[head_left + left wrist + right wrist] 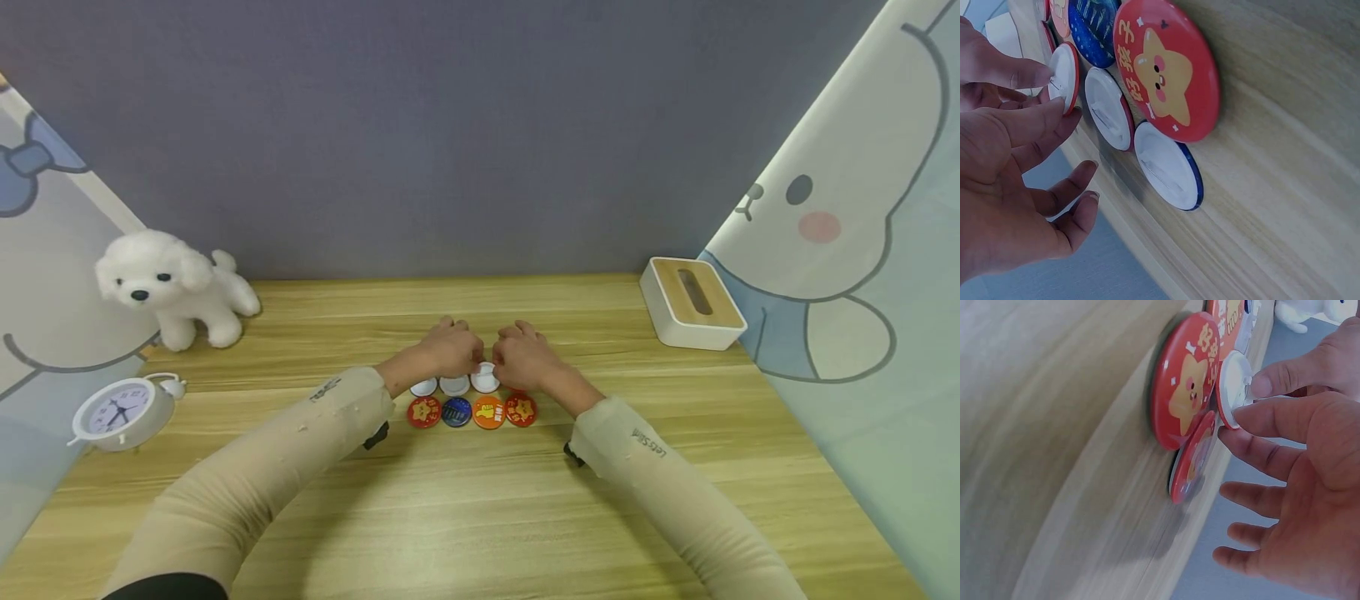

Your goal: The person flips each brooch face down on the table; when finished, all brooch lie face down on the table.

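Note:
Between both hands a button badge (485, 377) is raised, its white pin side toward me and a red rim showing in the right wrist view. My left hand (450, 348) pinches its left edge, thumb on the white back. The right hand (522, 358) pinches the opposite edge, its other fingers spread loosely. Left of it, two badges lie white back up, one blue-edged (1168, 165) and one red-edged (1109, 109). Nearer me runs a row of face-up badges: red star (424, 412), blue (457, 412), orange thumbs-up (489, 412), red star (521, 409). Beside the right hand lies another red badge (1194, 459), mostly hidden in the head view.
A white plush dog (176, 287) and a white alarm clock (123, 412) stand on the left of the wooden table (465, 517). At the back right is a tissue box (693, 302). A grey panel (450, 142) rises behind, with cartoon-printed panels at both sides.

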A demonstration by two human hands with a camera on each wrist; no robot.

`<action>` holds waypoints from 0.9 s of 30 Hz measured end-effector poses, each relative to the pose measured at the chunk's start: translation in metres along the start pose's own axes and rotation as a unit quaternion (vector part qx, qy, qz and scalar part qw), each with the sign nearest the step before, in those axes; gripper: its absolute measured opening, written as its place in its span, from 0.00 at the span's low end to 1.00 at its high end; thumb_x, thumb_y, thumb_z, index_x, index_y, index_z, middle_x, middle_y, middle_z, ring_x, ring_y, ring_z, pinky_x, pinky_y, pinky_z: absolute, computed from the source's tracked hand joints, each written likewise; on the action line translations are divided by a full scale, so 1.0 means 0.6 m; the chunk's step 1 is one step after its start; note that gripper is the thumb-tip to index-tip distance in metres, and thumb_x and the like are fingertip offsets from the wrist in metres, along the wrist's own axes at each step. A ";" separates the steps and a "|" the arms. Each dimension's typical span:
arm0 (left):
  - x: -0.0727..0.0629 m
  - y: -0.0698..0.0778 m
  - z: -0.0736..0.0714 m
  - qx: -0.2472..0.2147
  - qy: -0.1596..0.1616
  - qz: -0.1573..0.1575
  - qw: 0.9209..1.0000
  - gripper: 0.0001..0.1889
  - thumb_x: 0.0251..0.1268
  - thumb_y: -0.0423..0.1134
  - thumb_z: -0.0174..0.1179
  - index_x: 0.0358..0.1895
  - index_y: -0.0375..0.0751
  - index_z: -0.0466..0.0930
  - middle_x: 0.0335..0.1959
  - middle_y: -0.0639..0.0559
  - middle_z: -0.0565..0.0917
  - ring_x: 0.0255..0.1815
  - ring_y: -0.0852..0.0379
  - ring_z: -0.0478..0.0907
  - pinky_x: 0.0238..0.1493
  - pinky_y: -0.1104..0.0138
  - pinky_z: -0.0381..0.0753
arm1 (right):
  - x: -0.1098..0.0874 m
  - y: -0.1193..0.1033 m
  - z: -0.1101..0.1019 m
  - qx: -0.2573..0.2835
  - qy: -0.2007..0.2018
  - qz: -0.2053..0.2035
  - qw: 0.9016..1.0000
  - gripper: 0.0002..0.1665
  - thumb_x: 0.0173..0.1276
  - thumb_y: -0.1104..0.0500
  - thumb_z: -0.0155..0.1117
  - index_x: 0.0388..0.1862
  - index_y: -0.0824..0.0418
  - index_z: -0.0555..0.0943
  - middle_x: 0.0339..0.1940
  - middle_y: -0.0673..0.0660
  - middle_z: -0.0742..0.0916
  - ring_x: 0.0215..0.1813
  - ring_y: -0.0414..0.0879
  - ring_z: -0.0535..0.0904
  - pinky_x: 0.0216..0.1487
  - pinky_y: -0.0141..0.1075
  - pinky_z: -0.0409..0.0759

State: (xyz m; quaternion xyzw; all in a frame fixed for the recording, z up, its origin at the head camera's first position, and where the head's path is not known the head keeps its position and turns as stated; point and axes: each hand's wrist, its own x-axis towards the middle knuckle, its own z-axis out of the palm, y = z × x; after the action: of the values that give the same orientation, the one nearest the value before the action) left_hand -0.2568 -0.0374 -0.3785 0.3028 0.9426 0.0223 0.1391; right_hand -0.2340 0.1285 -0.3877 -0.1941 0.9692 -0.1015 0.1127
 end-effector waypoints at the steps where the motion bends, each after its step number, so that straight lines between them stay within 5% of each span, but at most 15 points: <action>1: 0.000 0.001 0.000 0.003 0.002 0.002 1.000 0.10 0.70 0.47 0.62 0.46 0.48 0.87 0.46 0.53 0.86 0.53 0.51 0.72 0.60 0.56 0.65 | 0.000 0.000 0.000 0.000 0.000 0.001 1.000 0.09 0.68 0.57 0.59 0.27 0.54 0.82 0.75 0.64 0.71 0.81 0.67 0.52 0.74 0.66 0.56; 27: 0.008 0.009 0.002 -0.004 -0.015 -0.002 1.000 0.11 0.72 0.45 0.61 0.48 0.49 0.89 0.50 0.52 0.86 0.52 0.51 0.70 0.56 0.57 0.63 | 0.007 0.003 0.003 -0.004 -0.017 0.010 1.000 0.08 0.67 0.58 0.59 0.29 0.54 0.83 0.77 0.62 0.70 0.82 0.66 0.50 0.76 0.65 0.53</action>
State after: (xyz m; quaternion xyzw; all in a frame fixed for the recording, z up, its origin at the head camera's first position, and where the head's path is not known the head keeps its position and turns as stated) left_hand -0.2574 -0.0301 -0.3802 0.3008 0.9408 0.0216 0.1548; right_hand -0.2378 0.1286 -0.3907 -0.1868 0.9694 -0.0931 0.1293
